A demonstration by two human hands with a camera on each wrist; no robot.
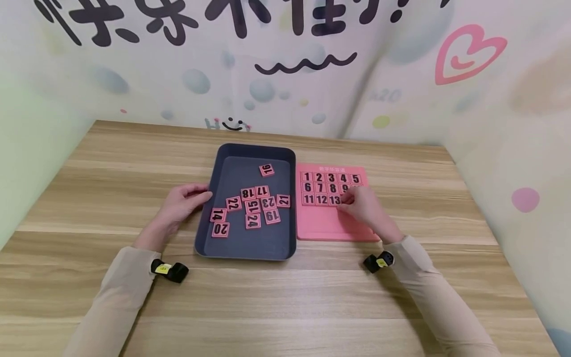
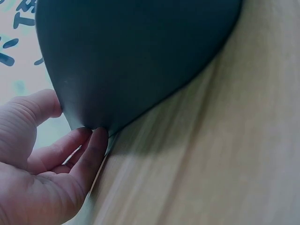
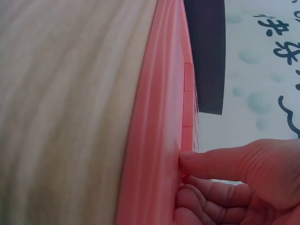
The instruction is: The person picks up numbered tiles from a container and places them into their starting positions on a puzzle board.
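Note:
At its left rim, a dark grey tray (image 1: 290,248) meets my left hand (image 1: 180,203). In the left wrist view, the thumb (image 2: 49,104) lies against the rim and the fingers (image 2: 96,145) touch the outer wall. Inside the tray lie several pink number tiles (image 1: 253,221), turned various ways. My right hand (image 1: 363,206) is over a pink puzzle board (image 1: 321,225), with thumb and forefinger at the right end of the number 13 tile (image 1: 333,199). In the right wrist view, the thumb (image 3: 194,161) touches the tile row's end. The hand covers part of the board.
Tiles 1 to 13 run in rows across the board's upper part, with 10 hidden. The tray and board stand side by side on a wooden table (image 1: 285,302). Behind them rises a printed wall (image 1: 156,89). A black wrist camera (image 1: 171,270) sits at each cuff.

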